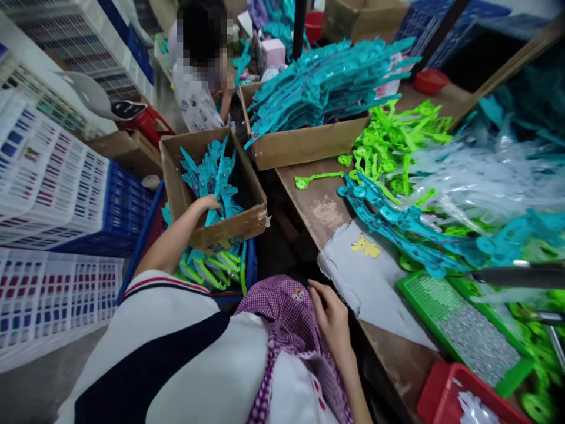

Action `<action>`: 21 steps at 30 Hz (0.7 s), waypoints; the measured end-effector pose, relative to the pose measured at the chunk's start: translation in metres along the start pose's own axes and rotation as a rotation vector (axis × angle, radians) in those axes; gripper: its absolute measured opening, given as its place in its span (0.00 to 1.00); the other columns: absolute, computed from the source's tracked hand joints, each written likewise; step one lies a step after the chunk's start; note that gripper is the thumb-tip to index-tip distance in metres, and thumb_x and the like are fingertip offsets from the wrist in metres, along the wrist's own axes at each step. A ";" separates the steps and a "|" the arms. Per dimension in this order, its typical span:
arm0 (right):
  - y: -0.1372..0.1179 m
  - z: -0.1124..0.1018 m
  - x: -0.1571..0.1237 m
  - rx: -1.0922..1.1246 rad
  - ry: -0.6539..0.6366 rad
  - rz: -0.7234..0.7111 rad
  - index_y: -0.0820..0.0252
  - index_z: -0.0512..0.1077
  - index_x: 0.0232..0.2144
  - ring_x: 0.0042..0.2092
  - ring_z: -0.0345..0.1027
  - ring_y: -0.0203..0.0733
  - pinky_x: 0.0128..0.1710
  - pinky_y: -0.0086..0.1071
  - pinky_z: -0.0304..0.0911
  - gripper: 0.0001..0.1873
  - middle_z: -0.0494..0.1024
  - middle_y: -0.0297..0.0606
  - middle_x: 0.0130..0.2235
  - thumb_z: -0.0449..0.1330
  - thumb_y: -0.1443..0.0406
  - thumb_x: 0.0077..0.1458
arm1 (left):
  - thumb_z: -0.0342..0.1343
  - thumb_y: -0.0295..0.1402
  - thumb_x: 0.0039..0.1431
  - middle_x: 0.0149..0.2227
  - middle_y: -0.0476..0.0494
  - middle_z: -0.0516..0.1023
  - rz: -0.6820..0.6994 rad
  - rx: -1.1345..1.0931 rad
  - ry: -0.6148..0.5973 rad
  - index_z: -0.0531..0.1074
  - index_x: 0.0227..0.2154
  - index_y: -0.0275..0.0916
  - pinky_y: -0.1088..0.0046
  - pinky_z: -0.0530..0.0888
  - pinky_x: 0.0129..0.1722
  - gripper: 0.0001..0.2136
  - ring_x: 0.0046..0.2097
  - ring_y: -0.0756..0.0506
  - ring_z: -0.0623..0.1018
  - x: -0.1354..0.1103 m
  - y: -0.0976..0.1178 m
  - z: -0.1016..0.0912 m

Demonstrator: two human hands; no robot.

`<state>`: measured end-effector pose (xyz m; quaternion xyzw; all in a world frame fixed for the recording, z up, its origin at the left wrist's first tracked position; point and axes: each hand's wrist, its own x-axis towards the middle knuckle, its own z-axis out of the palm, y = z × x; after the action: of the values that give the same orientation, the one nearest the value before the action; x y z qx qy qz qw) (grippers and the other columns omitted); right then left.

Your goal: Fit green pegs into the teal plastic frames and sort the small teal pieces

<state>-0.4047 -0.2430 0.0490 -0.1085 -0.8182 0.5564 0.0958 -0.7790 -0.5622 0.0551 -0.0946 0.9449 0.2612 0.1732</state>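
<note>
My left hand (pixel 206 205) reaches down into a cardboard box (pixel 220 235) at my left. Its fingers are closed around a long teal plastic part (pixel 216 182), their tips partly hidden. More teal parts (pixel 198 171) lie heaped in the same box. My right hand (pixel 329 312) rests on my lap, over the purple checked apron (pixel 282 306), with loosely bent fingers apart and nothing seen in them. Below the box, a blue crate (pixel 251 265) holds lime green and teal parts (pixel 212 271).
On the table (pixel 304 194) to my right lie lime green parts (pixel 388 141), teal strips (pixel 397 218), a white cloth (pixel 375 277), a green tray (pixel 481 335) and a red bin (pixel 441 388). A larger teal-filled box (pixel 304 144) stands ahead. Another person (pixel 198 100) sits beyond; white crates (pixel 53 171) line the left.
</note>
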 end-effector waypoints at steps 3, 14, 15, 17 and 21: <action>0.009 -0.001 -0.007 -0.021 0.091 0.086 0.57 0.79 0.44 0.43 0.77 0.43 0.45 0.35 0.72 0.15 0.82 0.42 0.44 0.57 0.56 0.63 | 0.63 0.25 0.38 0.30 0.38 0.80 -0.047 -0.066 -0.037 0.75 0.36 0.34 0.54 0.78 0.42 0.17 0.43 0.29 0.81 0.002 -0.014 -0.005; 0.010 0.016 0.001 0.026 -0.135 0.023 0.56 0.78 0.44 0.46 0.77 0.44 0.49 0.36 0.71 0.14 0.82 0.40 0.44 0.55 0.58 0.65 | 0.55 0.18 0.36 0.44 0.45 0.78 0.028 -0.853 0.340 0.67 0.42 0.42 0.60 0.81 0.41 0.25 0.49 0.38 0.80 -0.058 -0.005 -0.004; 0.008 0.018 0.001 0.042 -0.107 0.042 0.56 0.78 0.44 0.46 0.77 0.44 0.48 0.36 0.71 0.14 0.82 0.40 0.44 0.55 0.58 0.65 | 0.55 0.18 0.37 0.47 0.44 0.77 0.115 -0.860 0.419 0.66 0.43 0.43 0.60 0.81 0.44 0.26 0.51 0.38 0.79 -0.069 -0.002 0.002; 0.004 0.023 0.002 0.082 -0.069 0.054 0.56 0.79 0.43 0.46 0.77 0.43 0.49 0.35 0.71 0.14 0.82 0.40 0.43 0.55 0.58 0.65 | 0.55 0.19 0.39 0.52 0.42 0.74 0.301 -0.825 0.611 0.63 0.45 0.41 0.58 0.78 0.51 0.26 0.54 0.40 0.78 -0.090 0.004 0.017; 0.006 0.035 0.009 0.139 -0.126 0.006 0.55 0.80 0.42 0.45 0.77 0.43 0.49 0.37 0.71 0.14 0.82 0.39 0.42 0.55 0.59 0.65 | 0.56 0.25 0.50 0.62 0.34 0.64 0.567 -0.737 0.873 0.61 0.50 0.42 0.51 0.71 0.59 0.23 0.60 0.39 0.73 -0.128 0.021 0.065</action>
<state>-0.4222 -0.2694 0.0311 -0.0688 -0.7817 0.6178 0.0500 -0.6487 -0.4989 0.0613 0.0079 0.7649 0.5421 -0.3477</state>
